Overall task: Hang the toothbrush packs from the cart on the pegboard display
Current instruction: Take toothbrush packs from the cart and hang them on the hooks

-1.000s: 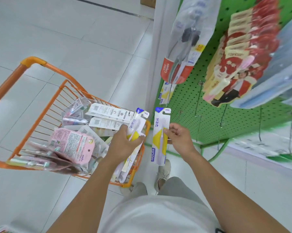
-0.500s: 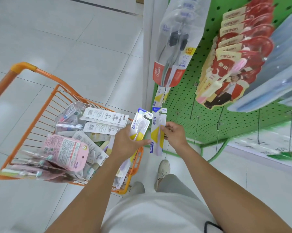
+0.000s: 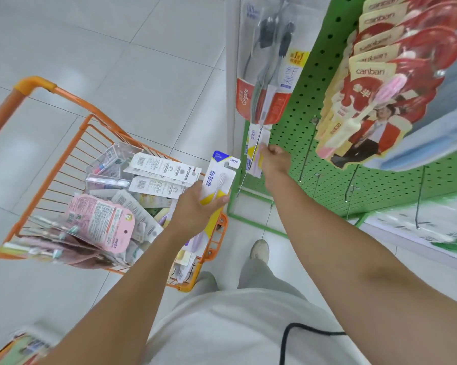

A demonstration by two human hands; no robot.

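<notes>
Change since earlier frames: right hand (image 3: 274, 160) has gone from the space in front of the body out to the green pegboard (image 3: 324, 143), taking its yellow-and-white toothbrush pack (image 3: 257, 156) along; the left hand (image 3: 195, 209) has stayed above the cart with its own pack.
Head view, right hand: arm stretched forward, fingers pinching the pack by its edge against the lower left part of the pegboard, just under the hanging Colgate pack (image 3: 268, 75).
Head view, right-hand pack: upright beside a thin metal hook (image 3: 255, 151); whether the hook has passed through its hang hole cannot be told, the spot is blurred.
Head view, left hand: fingers and thumb curled round a second toothbrush pack (image 3: 220, 177), white with a blue top and yellow lower part, held upright over the right rim of the cart.
Head view, cart (image 3: 51, 143): orange wire basket to the left of the person, holding a loose heap of more packs, among them white carded ones (image 3: 164, 169) lying flat and a pink pack (image 3: 101, 222) near the front.
Head view, pegboard display: red packs marked canban (image 3: 385, 83) hang in a thick row at upper right; several bare hooks (image 3: 307, 151) stick out below them.
Head view, floor: pale tiles (image 3: 116, 61); one shoe (image 3: 260, 250) shows beneath the arms.
</notes>
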